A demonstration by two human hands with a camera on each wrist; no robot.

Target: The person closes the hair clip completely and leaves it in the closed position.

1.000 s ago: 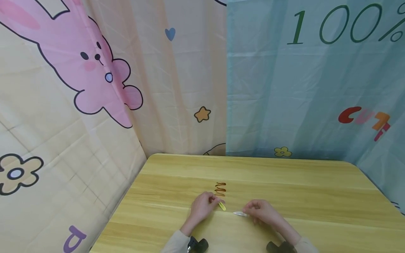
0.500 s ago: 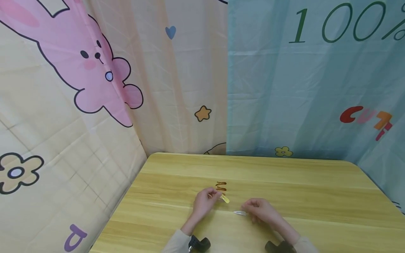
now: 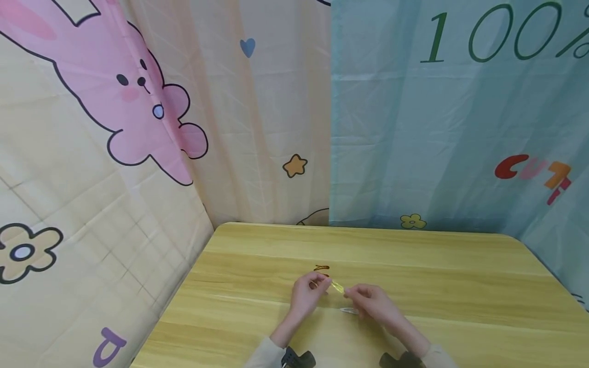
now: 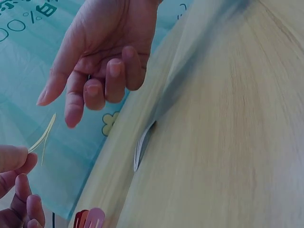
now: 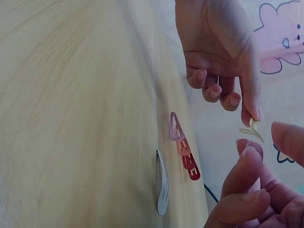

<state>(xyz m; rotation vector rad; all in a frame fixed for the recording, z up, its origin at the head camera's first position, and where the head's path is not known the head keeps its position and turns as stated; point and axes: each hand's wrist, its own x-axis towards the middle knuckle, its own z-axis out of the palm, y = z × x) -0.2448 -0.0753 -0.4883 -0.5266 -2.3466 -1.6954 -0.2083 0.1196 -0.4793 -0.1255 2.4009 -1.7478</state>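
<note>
My left hand (image 3: 307,294) pinches one end of a yellow snap hair clip (image 3: 338,286) between thumb and forefinger, raised over the table. In the left wrist view the clip (image 4: 46,133) is sprung apart, its two arms splayed. Close to its free end is my right hand (image 3: 375,304). Thumb and forefinger stand apart there, and the right wrist view shows the clip (image 5: 251,130) near the gap between them. A white hair clip (image 5: 162,183) lies on the table below the right hand.
Beyond the left hand, a row of pink (image 5: 175,126), orange (image 5: 183,146) and red (image 5: 192,168) hair clips lies on the wooden table (image 3: 414,260). Printed curtains (image 3: 276,102) hang along the table's far and side edges.
My left hand has lifted the yellow clip and carried it rightward and away from me. The right hand has moved from beside the white clip up to the yellow clip's free end.
</note>
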